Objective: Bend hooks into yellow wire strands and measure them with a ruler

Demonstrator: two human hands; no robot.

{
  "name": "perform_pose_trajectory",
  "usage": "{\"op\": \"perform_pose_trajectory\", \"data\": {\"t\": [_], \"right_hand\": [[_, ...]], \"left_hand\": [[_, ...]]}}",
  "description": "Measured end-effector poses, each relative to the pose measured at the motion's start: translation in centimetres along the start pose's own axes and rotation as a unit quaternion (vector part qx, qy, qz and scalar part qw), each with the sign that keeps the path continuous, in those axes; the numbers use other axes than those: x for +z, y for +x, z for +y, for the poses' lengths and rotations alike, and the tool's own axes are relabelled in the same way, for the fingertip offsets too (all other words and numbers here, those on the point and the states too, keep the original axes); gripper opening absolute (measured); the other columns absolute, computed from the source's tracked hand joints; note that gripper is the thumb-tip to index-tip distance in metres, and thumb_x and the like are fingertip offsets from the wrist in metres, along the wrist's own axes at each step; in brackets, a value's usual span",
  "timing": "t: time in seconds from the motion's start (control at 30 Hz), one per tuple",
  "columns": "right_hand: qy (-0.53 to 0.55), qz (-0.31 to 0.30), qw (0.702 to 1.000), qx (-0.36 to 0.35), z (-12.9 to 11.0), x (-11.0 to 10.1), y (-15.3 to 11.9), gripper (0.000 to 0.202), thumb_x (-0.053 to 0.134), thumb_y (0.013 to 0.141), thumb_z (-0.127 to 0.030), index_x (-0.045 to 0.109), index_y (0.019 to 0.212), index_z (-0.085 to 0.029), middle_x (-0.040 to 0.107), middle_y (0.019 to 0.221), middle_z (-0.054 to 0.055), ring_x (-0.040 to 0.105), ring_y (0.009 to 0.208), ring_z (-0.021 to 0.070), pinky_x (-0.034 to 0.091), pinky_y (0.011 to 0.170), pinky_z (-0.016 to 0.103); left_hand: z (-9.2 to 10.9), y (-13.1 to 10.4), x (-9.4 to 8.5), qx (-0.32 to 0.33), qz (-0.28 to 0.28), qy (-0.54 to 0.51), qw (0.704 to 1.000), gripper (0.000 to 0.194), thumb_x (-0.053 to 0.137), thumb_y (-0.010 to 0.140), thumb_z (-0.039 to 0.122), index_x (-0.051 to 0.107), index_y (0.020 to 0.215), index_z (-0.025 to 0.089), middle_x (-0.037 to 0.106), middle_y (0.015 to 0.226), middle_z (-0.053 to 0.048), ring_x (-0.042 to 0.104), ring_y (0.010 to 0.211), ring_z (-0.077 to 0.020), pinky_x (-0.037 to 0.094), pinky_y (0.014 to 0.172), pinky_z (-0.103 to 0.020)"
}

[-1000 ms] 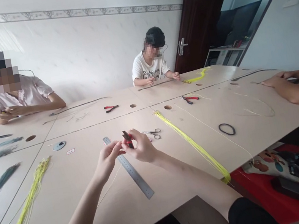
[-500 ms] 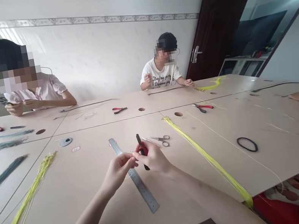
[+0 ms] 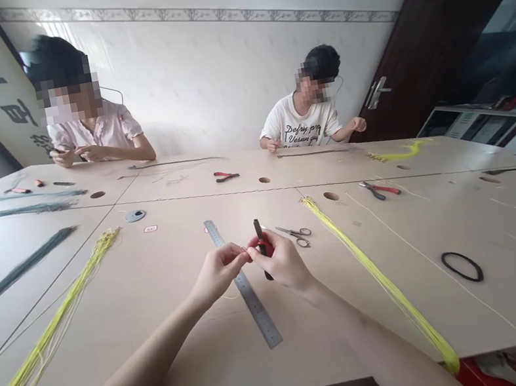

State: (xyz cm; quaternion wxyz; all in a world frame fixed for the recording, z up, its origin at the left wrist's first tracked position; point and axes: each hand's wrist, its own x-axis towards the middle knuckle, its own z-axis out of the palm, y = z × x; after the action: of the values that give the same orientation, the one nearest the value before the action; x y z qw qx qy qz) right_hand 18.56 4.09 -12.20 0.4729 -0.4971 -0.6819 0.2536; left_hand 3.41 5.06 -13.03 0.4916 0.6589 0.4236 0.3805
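My left hand (image 3: pixel 222 270) is closed in a pinch, its fingertips meeting those of my right hand above the steel ruler (image 3: pixel 260 316). A thin pale cord trails below the left fingers; the pinched part is too small to make out. My right hand (image 3: pixel 283 262) is wrapped round red-and-black pliers (image 3: pixel 262 245), held upright with the dark jaws up. Scissors (image 3: pixel 298 234) lie on the table just beyond the right hand. To the right stretches a bundle of yellow cords (image 3: pixel 377 278).
Another yellow bundle (image 3: pixel 56 322) and a dark teal bundle (image 3: pixel 17 275) lie at the left. Far pliers (image 3: pixel 226 176), right pliers (image 3: pixel 380 190), a black ring (image 3: pixel 461 267) and a grey disc (image 3: pixel 135 216) rest on the table (image 3: pixel 183 366). Two people sit opposite.
The view has turned left and tilted, shifting the scene rightward. My hands remain together, with the pliers still in the right one. The person opposite at the right has lowered one hand and raised the other.
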Motion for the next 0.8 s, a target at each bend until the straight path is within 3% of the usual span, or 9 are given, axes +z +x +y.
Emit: {"op": "perform_pose_trajectory", "data": {"t": [0.2,0.4,0.67,0.8], "right_hand": [[-0.067,0.021,0.996,-0.050,1.1,0.7,0.0,0.008,0.056,0.078,-0.024,0.056,0.073,-0.017,0.056,0.065,-0.001,0.049,0.058,0.0117,0.042,0.056,0.025],[-0.132,0.033,0.987,-0.092,2.4,1.4,0.2,0.023,0.053,0.087,-0.035,0.056,0.077,-0.015,0.056,0.070,-0.002,0.053,0.062,0.0098,0.046,0.062,0.027],[-0.164,0.058,0.976,-0.130,2.7,1.6,0.1,0.023,0.053,0.087,-0.035,0.055,0.076,-0.015,0.056,0.071,-0.002,0.054,0.064,0.0103,0.046,0.064,0.028],[-0.169,0.067,0.973,-0.144,2.6,1.6,0.0,0.013,0.055,0.083,-0.026,0.054,0.075,-0.016,0.054,0.068,-0.002,0.052,0.063,0.0114,0.045,0.063,0.028]], "left_hand": [[-0.5,0.2,0.2,0.017,0.019,0.052,0.998,0.031,0.053,0.084,0.043,0.059,0.074,0.014,0.049,0.060,0.004,0.040,0.051,-0.0085,0.029,0.050,-0.022],[-1.3,0.7,0.3,0.001,0.029,0.079,0.996,0.025,0.053,0.086,0.036,0.060,0.080,0.013,0.057,0.070,0.001,0.053,0.062,-0.0119,0.043,0.061,-0.028],[-1.4,0.7,0.3,0.010,0.031,0.078,0.996,0.026,0.053,0.086,0.035,0.061,0.078,0.012,0.058,0.069,0.001,0.055,0.063,-0.0125,0.044,0.062,-0.028],[-1.3,0.5,0.3,0.019,0.034,0.065,0.997,0.027,0.053,0.085,0.037,0.061,0.077,0.012,0.059,0.068,0.001,0.054,0.062,-0.0122,0.042,0.060,-0.027]]}}
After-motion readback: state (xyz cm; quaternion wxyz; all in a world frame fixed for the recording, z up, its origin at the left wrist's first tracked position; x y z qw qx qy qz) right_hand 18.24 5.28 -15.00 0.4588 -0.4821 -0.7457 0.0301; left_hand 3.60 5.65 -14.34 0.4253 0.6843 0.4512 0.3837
